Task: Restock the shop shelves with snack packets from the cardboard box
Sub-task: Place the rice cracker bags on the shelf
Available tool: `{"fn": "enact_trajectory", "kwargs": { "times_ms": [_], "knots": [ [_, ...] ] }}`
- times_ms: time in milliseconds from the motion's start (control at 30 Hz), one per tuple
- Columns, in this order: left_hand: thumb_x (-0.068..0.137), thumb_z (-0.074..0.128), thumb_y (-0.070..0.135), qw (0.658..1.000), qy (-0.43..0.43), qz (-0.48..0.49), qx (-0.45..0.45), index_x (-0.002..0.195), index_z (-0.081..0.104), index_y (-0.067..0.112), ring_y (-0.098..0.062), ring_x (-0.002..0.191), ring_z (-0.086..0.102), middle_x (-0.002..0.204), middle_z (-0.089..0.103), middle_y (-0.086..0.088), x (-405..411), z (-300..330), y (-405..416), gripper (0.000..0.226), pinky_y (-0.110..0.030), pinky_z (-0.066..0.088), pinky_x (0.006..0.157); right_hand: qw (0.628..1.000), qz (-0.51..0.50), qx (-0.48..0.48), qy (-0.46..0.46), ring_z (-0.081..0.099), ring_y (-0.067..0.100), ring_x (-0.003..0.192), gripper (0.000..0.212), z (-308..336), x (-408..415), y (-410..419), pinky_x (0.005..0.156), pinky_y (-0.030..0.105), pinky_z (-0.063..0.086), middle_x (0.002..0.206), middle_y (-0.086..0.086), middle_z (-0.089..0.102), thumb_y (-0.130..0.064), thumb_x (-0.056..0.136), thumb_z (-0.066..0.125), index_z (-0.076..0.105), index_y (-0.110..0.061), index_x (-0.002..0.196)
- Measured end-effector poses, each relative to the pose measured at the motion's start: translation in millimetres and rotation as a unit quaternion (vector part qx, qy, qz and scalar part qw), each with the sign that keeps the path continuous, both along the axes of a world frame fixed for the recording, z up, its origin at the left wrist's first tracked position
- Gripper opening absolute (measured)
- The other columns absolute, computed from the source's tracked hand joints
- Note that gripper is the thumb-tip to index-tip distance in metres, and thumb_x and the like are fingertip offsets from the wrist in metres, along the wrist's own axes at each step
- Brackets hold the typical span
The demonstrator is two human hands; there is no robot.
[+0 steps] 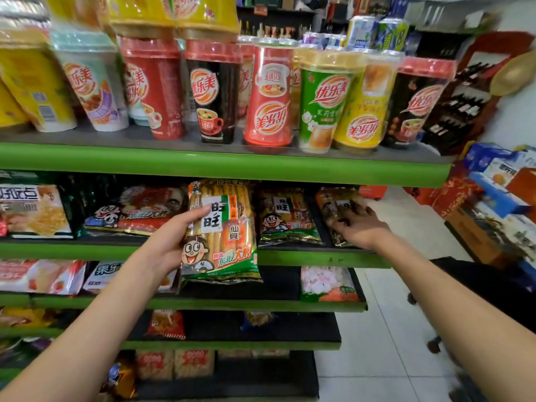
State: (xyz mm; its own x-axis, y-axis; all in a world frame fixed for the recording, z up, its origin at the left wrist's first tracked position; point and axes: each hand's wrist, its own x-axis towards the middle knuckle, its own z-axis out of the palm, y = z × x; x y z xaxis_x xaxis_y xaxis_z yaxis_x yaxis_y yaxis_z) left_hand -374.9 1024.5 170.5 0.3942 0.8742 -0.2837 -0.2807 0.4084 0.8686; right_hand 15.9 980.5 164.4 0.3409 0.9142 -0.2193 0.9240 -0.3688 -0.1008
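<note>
Green shop shelves [220,166] line a white-tiled aisle. My left hand [171,242] grips a rice cracker packet [220,236] upright before the second shelf; my right hand [358,226] presses spread fingers on a darker packet [336,207] lying there. Above stand milk tea cups [269,97].

Both bare forearms reach forward, the left hand [171,242] curled with thumb extended in a grip, the right hand [358,226] apparently spread flat, fingers blurred.
</note>
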Motion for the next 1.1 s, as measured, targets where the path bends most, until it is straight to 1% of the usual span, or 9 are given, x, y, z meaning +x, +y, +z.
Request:
{"fn": "enact_trajectory", "kwargs": {
  "times_ms": [200, 333, 433, 700, 767, 867, 933, 967, 1100],
  "knots": [
    [0.067, 0.081, 0.032, 0.999, 0.031, 0.027, 0.001, 0.106, 0.070, 0.017, -0.032, 0.085, 0.075, 0.101, 0.076, -0.012, 22.1, -3.8, -1.5, 0.043, -0.046, 0.060, 0.074, 1.000, -0.005, 0.005, 0.021, -0.008, 0.032, 0.152, 0.074, -4.5, -32.0, 16.6, 0.117, 0.065, 0.008, 0.165, -0.003, -0.012, -0.080, 0.088, 0.013, 0.007, -0.046, 0.153],
    [0.060, 0.087, 0.033, 0.999, 0.028, 0.018, -0.002, 0.105, 0.072, 0.017, -0.034, 0.091, 0.074, 0.105, 0.076, -0.013, 28.6, -3.3, -1.3, 0.050, -0.049, 0.058, 0.078, 1.000, -0.014, -0.007, 0.004, -0.012, 0.034, 0.151, 0.073, -9.3, -40.3, 16.2, 0.116, 0.068, 0.006, 0.165, 0.000, -0.015, -0.074, 0.091, 0.013, -0.002, -0.042, 0.155],
    [0.060, 0.088, 0.032, 0.999, 0.032, 0.012, -0.002, 0.097, 0.076, 0.017, -0.034, 0.091, 0.074, 0.107, 0.075, -0.014, 33.5, -2.6, -1.8, 0.042, -0.049, 0.058, 0.076, 1.000, -0.021, -0.016, 0.003, -0.012, 0.035, 0.151, 0.074, -8.2, -39.8, 15.5, 0.115, 0.068, 0.010, 0.165, 0.000, -0.013, -0.074, 0.092, 0.015, -0.001, -0.040, 0.156],
    [0.067, 0.084, 0.031, 0.999, 0.044, 0.000, -0.002, 0.117, 0.066, 0.012, -0.037, 0.098, 0.072, 0.113, 0.073, -0.017, 47.7, 0.0, -3.1, 0.056, -0.048, 0.058, 0.079, 1.000, -0.010, 0.002, 0.012, -0.004, 0.034, 0.152, 0.072, -0.2, -40.2, 4.0, 0.115, 0.065, 0.010, 0.166, 0.002, -0.001, -0.073, 0.092, 0.021, 0.014, -0.038, 0.155],
    [0.070, 0.083, 0.030, 0.999, 0.042, -0.008, -0.006, 0.115, 0.068, 0.012, -0.036, 0.095, 0.073, 0.111, 0.074, -0.017, 50.1, 1.7, -3.6, 0.051, -0.045, 0.059, 0.074, 0.996, 0.013, 0.085, -0.012, 0.014, 0.035, 0.149, 0.063, 3.6, -44.3, -5.9, 0.116, 0.061, 0.013, 0.162, 0.008, 0.022, -0.063, 0.096, 0.031, 0.037, -0.030, 0.148],
    [0.071, 0.083, 0.031, 0.999, 0.048, -0.020, -0.006, 0.117, 0.067, 0.009, -0.036, 0.097, 0.073, 0.112, 0.073, -0.017, 54.2, 3.0, -3.4, 0.053, -0.046, 0.060, 0.075, 0.958, 0.074, 0.266, 0.075, 0.053, 0.027, 0.120, 0.041, 9.0, -61.0, -25.2, 0.096, 0.036, 0.046, 0.135, 0.010, 0.056, -0.044, 0.099, 0.046, 0.060, -0.017, 0.127],
    [0.072, 0.083, 0.031, 0.998, 0.051, -0.034, -0.001, 0.121, 0.066, 0.007, -0.037, 0.102, 0.071, 0.116, 0.072, -0.018, 58.0, 2.4, -3.5, 0.058, -0.047, 0.059, 0.082, 0.932, 0.087, 0.293, 0.197, 0.060, 0.004, 0.092, 0.035, 12.9, -78.8, -39.0, 0.069, 0.013, 0.044, 0.117, 0.000, 0.065, -0.040, 0.099, 0.049, 0.061, -0.019, 0.124],
    [0.072, 0.083, 0.031, 0.998, 0.053, -0.041, 0.003, 0.123, 0.065, 0.006, -0.037, 0.104, 0.070, 0.117, 0.071, -0.018, 60.3, 1.8, -4.0, 0.060, -0.047, 0.058, 0.083, 0.925, 0.087, 0.282, 0.240, 0.057, -0.003, 0.089, 0.036, 13.2, -87.8, -45.6, 0.067, 0.008, 0.038, 0.113, -0.006, 0.064, -0.040, 0.099, 0.050, 0.057, -0.021, 0.128],
    [0.072, 0.082, 0.033, 0.997, 0.061, -0.051, 0.011, 0.122, 0.064, 0.007, -0.034, 0.095, 0.074, 0.110, 0.074, -0.017, 66.5, 2.4, -9.0, 0.059, -0.040, 0.060, 0.073, 0.914, 0.086, 0.243, 0.314, 0.056, -0.002, 0.095, 0.045, 3.4, -109.5, -62.8, 0.072, 0.015, 0.041, 0.108, -0.018, 0.059, -0.046, 0.100, 0.046, 0.041, -0.028, 0.141]
  ]
}}
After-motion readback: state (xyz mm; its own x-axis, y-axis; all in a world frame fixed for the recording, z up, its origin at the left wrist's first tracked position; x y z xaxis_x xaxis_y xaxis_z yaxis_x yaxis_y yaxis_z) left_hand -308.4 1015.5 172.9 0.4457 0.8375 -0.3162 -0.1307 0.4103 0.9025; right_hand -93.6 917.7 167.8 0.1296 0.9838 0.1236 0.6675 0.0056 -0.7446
